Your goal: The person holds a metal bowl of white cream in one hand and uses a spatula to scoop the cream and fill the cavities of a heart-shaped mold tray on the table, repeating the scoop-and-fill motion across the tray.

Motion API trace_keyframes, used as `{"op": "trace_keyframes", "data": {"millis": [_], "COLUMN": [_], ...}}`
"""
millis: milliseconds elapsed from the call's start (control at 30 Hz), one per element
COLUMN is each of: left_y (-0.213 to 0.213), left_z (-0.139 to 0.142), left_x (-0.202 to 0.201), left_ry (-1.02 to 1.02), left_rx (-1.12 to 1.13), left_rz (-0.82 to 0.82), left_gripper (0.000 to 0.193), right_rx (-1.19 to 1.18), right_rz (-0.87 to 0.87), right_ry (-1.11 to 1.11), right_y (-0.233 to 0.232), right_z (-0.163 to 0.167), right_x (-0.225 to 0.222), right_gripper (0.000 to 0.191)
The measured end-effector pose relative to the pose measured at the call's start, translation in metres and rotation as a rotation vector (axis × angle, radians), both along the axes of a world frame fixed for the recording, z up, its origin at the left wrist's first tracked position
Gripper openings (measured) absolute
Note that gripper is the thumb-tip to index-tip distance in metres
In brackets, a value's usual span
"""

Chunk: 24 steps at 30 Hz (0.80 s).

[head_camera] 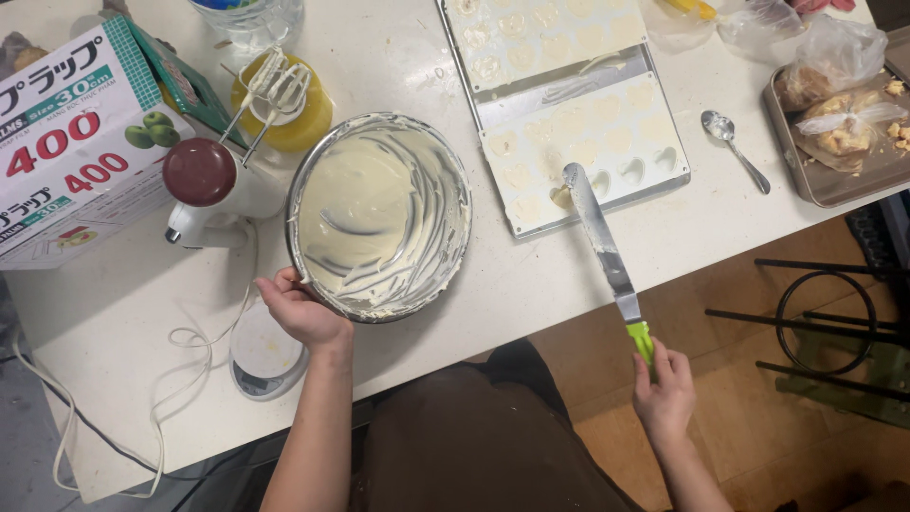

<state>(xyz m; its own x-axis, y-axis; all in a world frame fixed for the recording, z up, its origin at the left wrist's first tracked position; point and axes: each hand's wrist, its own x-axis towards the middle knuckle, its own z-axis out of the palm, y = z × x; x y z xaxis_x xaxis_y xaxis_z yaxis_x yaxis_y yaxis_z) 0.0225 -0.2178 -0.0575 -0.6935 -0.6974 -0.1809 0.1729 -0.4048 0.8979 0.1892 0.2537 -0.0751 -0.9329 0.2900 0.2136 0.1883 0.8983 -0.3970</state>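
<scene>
My left hand grips the near rim of a tilted steel mixing bowl smeared inside with pale cream. My right hand holds the green handle of a long metal palette knife. The knife's tip rests on the near white mould tray, whose small heart-shaped cavities are mostly filled with cream; a few at the right look hollow. A second mould tray lies just beyond it.
A white hand mixer with beaters lies left of the bowl beside a yellow cup. A cling-film box, small kitchen scale, spoon and a pan holding bagged food also sit on the white table. A black stool frame stands at right.
</scene>
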Motion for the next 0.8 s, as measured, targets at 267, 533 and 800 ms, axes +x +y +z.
{"op": "trace_keyframes", "data": {"millis": [267, 533, 800], "left_y": [-0.004, -0.009, -0.018], "left_z": [0.000, 0.001, -0.002], "left_x": [-0.001, -0.004, -0.004], "left_ry": [0.016, 0.043, 0.040], "left_rx": [0.013, 0.074, 0.073], "left_rz": [-0.014, -0.038, -0.034], "left_gripper": [0.055, 0.054, 0.055], "right_rx": [-0.263, -0.368, -0.248], "right_rz": [-0.011, -0.087, -0.045], "right_ry": [-0.017, -0.140, -0.079], "right_y": [-0.023, -0.015, 0.002], "right_z": [-0.006, 0.004, 0.038], "right_x": [-0.013, 0.015, 0.071], "right_gripper": [0.034, 0.034, 0.032]}}
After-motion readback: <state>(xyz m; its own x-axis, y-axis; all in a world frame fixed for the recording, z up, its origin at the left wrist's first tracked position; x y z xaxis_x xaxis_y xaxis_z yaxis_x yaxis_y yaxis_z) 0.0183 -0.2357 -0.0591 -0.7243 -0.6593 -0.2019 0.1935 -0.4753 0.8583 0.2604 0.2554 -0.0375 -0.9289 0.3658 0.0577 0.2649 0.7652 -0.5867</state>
